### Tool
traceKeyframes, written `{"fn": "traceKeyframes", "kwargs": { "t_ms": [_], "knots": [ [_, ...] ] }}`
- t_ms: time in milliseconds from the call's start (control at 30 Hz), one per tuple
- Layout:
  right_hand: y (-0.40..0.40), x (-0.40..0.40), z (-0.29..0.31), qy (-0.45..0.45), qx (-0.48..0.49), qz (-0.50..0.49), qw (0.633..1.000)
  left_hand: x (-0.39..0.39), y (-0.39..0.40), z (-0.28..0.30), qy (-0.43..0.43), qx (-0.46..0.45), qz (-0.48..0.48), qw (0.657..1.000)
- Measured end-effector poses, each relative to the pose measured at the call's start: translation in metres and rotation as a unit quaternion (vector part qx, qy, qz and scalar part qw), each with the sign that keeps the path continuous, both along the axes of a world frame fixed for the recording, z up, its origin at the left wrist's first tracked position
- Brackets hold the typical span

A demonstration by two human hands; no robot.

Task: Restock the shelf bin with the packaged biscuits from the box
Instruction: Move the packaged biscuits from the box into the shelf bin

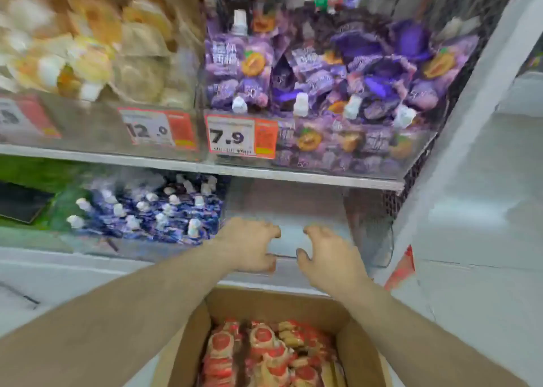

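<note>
An open cardboard box (188, 342) sits low in front of me, filled with several red-and-white biscuit packs (264, 351). Above it, on the lower shelf, stands a clear, empty shelf bin (288, 210). My left hand (249, 247) is at the bin's front wall, with its fingers curled over the top edge and its thumb below. My right hand (326, 257) hovers just to the right at the same edge, fingers curled and apart, with nothing in it. The picture is blurred by motion.
Left of the empty bin is a bin of blue pouches with white caps (152, 210). The upper shelf holds purple pouches (338, 78) and pale snack bags (97, 42), with price tags (232, 136) in front. A white upright (470, 181) borders the right side.
</note>
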State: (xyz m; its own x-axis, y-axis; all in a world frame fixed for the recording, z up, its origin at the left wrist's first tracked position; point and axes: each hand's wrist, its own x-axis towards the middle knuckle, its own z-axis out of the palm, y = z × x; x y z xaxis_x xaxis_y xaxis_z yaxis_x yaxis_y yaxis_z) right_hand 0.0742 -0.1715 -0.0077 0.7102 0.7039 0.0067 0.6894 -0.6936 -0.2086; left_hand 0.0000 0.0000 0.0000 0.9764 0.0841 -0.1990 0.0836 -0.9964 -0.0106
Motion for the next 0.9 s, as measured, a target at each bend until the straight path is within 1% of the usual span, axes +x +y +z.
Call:
{"fn": "traceKeyframes", "kwargs": {
  "t_ms": [33, 67, 133, 233, 300, 367, 433, 533, 700, 900],
  "knots": [
    [0.000, -0.001, -0.013, -0.038, -0.031, -0.017, 0.999, 0.000, 0.002, -0.015, 0.007, 0.036, 0.003, 0.999],
    [0.000, -0.001, -0.027, -0.076, -0.044, -0.032, 0.996, 0.000, 0.004, -0.029, -0.005, 0.066, -0.010, 0.998],
    [-0.002, 0.001, -0.049, -0.146, -0.053, -0.039, 0.987, -0.004, 0.009, -0.056, -0.021, 0.093, -0.021, 0.995],
    [0.000, 0.003, -0.067, -0.209, -0.032, -0.055, 0.976, -0.006, 0.013, -0.069, -0.085, 0.061, -0.001, 0.994],
    [0.002, 0.005, -0.061, -0.234, 0.007, -0.074, 0.969, -0.005, 0.019, -0.064, -0.141, 0.053, 0.012, 0.988],
    [-0.003, 0.004, -0.056, -0.244, 0.053, -0.091, 0.964, -0.011, 0.018, -0.055, -0.174, 0.045, 0.011, 0.984],
    [-0.010, -0.005, -0.053, -0.245, 0.075, -0.097, 0.962, -0.021, 0.012, -0.052, -0.181, 0.043, -0.002, 0.983],
    [-0.020, -0.018, -0.060, -0.213, 0.077, -0.089, 0.970, -0.034, 0.002, -0.057, -0.158, 0.050, -0.006, 0.986],
    [-0.027, -0.033, -0.078, -0.185, 0.046, -0.083, 0.978, -0.051, -0.005, -0.073, -0.142, 0.040, -0.008, 0.989],
    [-0.040, -0.054, -0.076, -0.187, 0.047, -0.067, 0.979, -0.075, -0.015, -0.079, -0.150, 0.031, -0.012, 0.988]
  ]
}}
